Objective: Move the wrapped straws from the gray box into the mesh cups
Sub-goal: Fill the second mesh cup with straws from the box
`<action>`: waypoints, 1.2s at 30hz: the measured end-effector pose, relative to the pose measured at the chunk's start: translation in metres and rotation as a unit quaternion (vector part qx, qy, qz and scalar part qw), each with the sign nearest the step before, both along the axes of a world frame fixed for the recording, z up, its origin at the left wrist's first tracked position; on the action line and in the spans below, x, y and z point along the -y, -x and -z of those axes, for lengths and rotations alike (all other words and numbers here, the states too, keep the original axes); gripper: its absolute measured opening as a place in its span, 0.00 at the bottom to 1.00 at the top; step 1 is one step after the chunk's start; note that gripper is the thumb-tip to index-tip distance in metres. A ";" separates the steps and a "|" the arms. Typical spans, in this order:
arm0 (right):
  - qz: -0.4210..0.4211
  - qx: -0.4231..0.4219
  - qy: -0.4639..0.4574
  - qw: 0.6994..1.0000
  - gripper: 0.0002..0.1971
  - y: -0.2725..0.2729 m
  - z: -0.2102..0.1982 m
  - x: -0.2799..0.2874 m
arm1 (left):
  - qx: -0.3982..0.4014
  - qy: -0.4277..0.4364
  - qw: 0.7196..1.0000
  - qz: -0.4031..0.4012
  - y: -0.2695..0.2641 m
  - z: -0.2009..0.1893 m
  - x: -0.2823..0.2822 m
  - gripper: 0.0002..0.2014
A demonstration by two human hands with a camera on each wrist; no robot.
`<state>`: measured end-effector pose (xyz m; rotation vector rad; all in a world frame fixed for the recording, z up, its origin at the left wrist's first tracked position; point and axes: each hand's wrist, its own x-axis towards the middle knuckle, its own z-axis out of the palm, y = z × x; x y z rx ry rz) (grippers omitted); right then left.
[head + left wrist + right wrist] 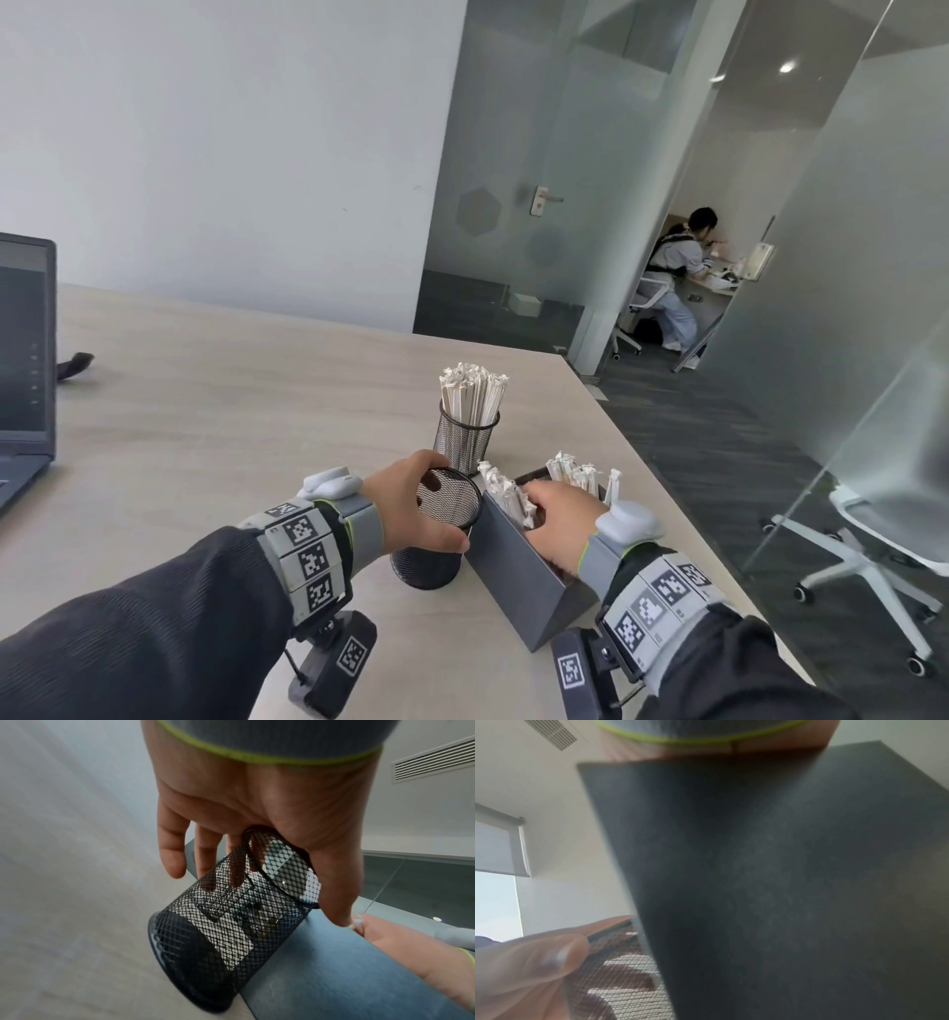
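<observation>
Near edge of the table (246, 390): both hands work close together.
Left hand (411, 506): fingers wrap round the rim of the near cup (436, 534), which looks empty and leans toward the box.
Right hand (557, 521): it reaches down into the box (518, 580). Its fingers are hidden, so I cannot tell if they hold any straws.
Straws (506, 491): many stick up from the box, left and right of the right hand.
Far cup (467, 437): it stands upright just past the near cup, packed full of straws.
What could go wrong: the near cup is tipped, so it may slip or roll if the left hand lets go.
Also: a big bunch may catch on the rim and spill on the table.
Also: the box sits near the right table edge, so a hard pull could push it off.
</observation>
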<state>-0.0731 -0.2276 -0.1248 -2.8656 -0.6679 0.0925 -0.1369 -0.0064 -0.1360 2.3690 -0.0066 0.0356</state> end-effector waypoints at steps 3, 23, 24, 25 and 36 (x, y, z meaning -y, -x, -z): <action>0.011 -0.005 -0.032 0.999 0.14 0.002 0.000 0.004 | -0.003 0.002 1.000 0.004 0.000 0.001 0.000 0.48; 0.105 0.003 -0.116 0.988 0.12 0.019 -0.013 0.000 | -0.002 0.006 1.000 0.007 0.000 0.004 -0.002 0.46; 0.111 0.007 -0.131 0.985 0.12 0.020 -0.013 0.001 | -0.004 0.008 1.000 0.007 0.000 0.004 -0.002 0.46; 0.115 0.014 -0.151 0.982 0.12 0.020 -0.014 0.001 | -0.004 0.009 1.000 0.007 0.000 0.004 -0.002 0.47; 0.229 0.066 -0.409 0.881 0.17 0.027 -0.048 0.033 | -0.013 0.009 0.999 0.028 0.012 0.001 -0.006 0.46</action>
